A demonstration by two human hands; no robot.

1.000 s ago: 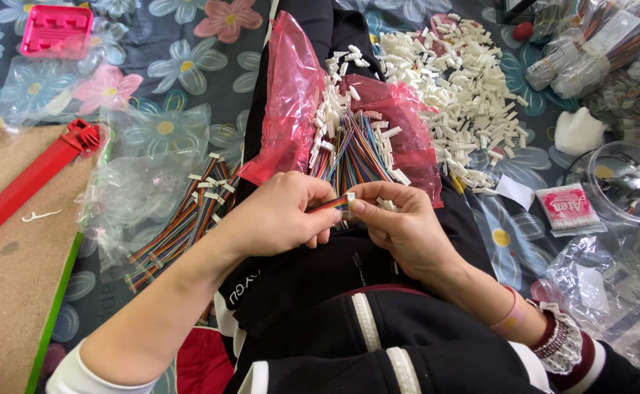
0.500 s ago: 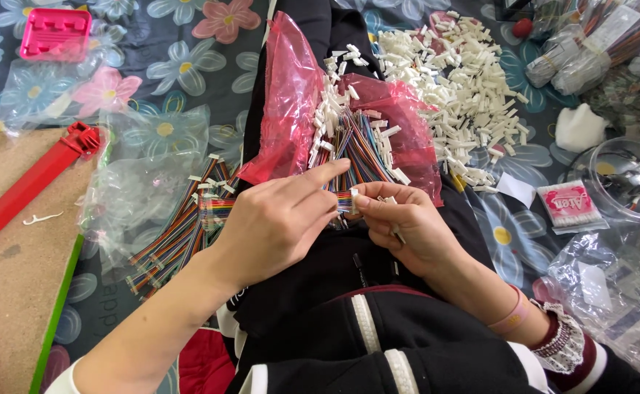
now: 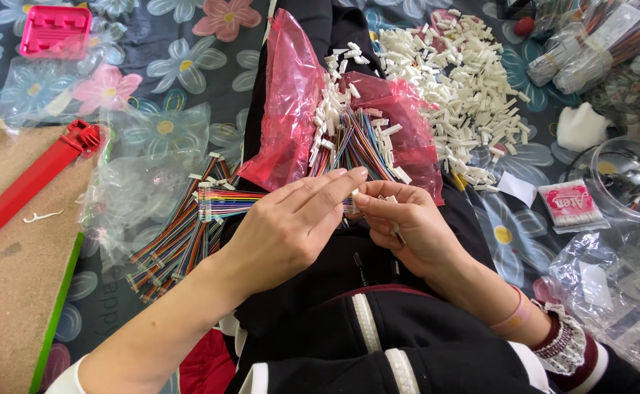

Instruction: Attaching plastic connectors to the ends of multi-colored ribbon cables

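My left hand (image 3: pixel 290 230) and my right hand (image 3: pixel 400 222) meet over my lap, fingertips touching. Between them they hold a flat multicoloured ribbon cable (image 3: pixel 228 202) that runs left from under my left fingers, with a white connector at its left end. My right fingers pinch its other end, which my hands mostly hide. Just beyond my hands, a bundle of coloured cables with white connectors (image 3: pixel 353 138) lies on a red plastic bag (image 3: pixel 290 109). A heap of loose white plastic connectors (image 3: pixel 466 95) lies to the right of the bag.
A pile of finished coloured cables (image 3: pixel 174 248) lies at left on clear plastic (image 3: pixel 137 190). A red plastic bar (image 3: pixel 31 182) rests on a brown board (image 3: pixel 13 263). A pink tray (image 3: pixel 55 31) sits far left. Bagged cables (image 3: pixel 590 51) and a clear container (image 3: pixel 626 182) are at right.
My left hand has opened flat and slid right, its fingers now stretched out over the cable. The ribbon cable now shows to the left of my hands. My right hand barely moved.
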